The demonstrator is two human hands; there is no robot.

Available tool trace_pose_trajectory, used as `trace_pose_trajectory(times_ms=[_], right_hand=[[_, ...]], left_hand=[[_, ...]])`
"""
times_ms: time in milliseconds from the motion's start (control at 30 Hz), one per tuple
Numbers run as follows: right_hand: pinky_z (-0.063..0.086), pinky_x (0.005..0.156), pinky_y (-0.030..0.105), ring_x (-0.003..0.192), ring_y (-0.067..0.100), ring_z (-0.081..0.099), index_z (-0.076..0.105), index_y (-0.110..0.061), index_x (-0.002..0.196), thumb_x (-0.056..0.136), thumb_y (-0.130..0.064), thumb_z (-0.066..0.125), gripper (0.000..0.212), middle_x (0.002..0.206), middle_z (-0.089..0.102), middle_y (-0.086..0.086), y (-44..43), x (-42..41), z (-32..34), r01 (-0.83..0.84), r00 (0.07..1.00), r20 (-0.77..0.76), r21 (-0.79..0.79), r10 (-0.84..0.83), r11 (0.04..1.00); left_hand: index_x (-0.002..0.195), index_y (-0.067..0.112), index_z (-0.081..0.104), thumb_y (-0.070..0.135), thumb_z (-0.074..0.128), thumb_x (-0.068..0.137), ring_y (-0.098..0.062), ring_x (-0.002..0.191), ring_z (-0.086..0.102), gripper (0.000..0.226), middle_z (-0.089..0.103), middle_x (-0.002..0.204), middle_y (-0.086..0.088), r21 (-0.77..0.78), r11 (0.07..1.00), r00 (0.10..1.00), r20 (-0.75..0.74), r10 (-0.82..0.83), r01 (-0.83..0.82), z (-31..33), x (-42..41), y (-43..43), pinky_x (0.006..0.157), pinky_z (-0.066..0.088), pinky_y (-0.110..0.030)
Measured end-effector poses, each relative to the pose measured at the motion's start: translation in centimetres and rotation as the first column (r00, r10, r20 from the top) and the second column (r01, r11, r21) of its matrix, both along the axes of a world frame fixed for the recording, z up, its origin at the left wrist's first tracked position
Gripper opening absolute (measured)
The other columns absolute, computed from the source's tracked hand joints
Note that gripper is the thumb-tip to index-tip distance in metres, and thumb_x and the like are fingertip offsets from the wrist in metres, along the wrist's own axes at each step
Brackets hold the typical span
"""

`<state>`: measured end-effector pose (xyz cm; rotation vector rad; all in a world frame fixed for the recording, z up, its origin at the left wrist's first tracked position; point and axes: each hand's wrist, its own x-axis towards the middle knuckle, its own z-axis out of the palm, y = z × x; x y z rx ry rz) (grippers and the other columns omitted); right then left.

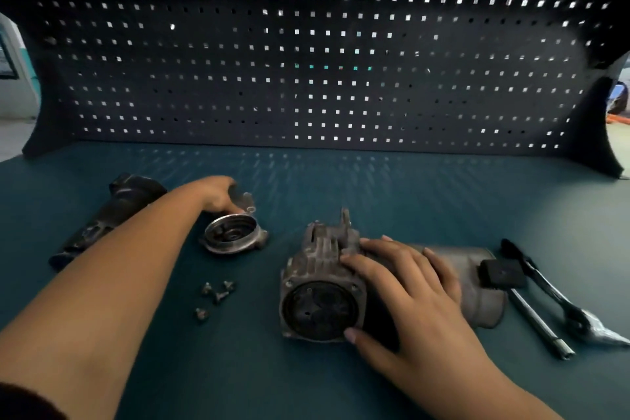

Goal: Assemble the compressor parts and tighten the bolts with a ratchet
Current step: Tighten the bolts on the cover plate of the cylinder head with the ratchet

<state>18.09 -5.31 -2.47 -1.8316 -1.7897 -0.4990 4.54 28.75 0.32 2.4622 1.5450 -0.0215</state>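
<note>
On a teal bench mat (375, 187), in front of a dark perforated pegboard (306, 78), looking down over both arms. At centre, a grey ribbed cast-metal compressor body (313, 262), lying on its side, long axis running to the right and slightly away, open round face turned toward the viewer. Clasped from above by the right hand (409, 283): fingers spread over the housing, thumb against the lower rim of the face.

Up and to the left, well apart from the body, a round grey metal end cover (235, 235), hollow side up. At its far rim, the left hand (221, 196), fingers curled down and touching the edge; hard to tell whether actually gripping.

Nearer the viewer, a few small loose bolts (214, 295). Far right, a chrome ratchet (579, 317) with a black handle, beside a slim steel extension bar (538, 322).

Likely next: bringing the cover rightward and tipping it onto the open face. Left hand nearer the cover, right hand nearer the ratchet.
</note>
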Motion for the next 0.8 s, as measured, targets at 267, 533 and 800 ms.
trace_pose_trajectory(times_ms=[267, 533, 800], right_hand=[[0.022, 0.1, 0.04, 0.123, 0.021, 0.051, 0.045, -0.033, 0.124, 0.061, -0.05, 0.063, 0.068, 0.126, 0.055, -0.004, -0.2, -0.3, 0.3, 0.01, 1.0, 0.003, -0.021, -0.009, 1.0], [0.007, 0.11, 0.033, 0.133, 0.011, 0.028, 0.037, -0.039, 0.13, 0.072, -0.052, 0.056, 0.063, 0.138, 0.04, -0.011, -0.3, -0.1, 0.1, -0.017, 0.999, -0.047, -0.098, 0.012, 0.995], [-0.007, 0.11, 0.021, 0.134, 0.0, 0.017, 0.035, -0.038, 0.137, 0.081, -0.046, 0.062, 0.063, 0.14, 0.033, -0.018, -0.8, 0.0, 0.6, -0.11, 0.984, -0.146, -0.074, 0.098, 0.991]], left_hand=[[0.127, 0.009, 0.049, 0.03, 0.075, 0.076, -0.033, 0.11, 0.05, 0.061, 0.037, 0.133, -0.018, 0.183, 0.975, 0.971, 0.226, 0.079, -0.122, 0.3, 0.1, -0.7, 0.09, 0.04, -0.035], [0.102, 0.013, 0.067, 0.016, 0.062, 0.089, -0.016, 0.089, 0.054, 0.015, 0.062, 0.097, -0.002, 0.305, 0.951, 0.715, 0.674, -0.184, -0.043, 4.7, -1.6, -7.0, 0.074, 0.04, -0.029], [0.095, 0.018, 0.067, 0.01, 0.059, 0.088, -0.009, 0.086, 0.06, 0.013, 0.065, 0.091, 0.004, -0.083, 0.975, 0.351, 0.936, 0.006, 0.206, 6.0, -4.7, -18.3, 0.065, 0.055, -0.023]])
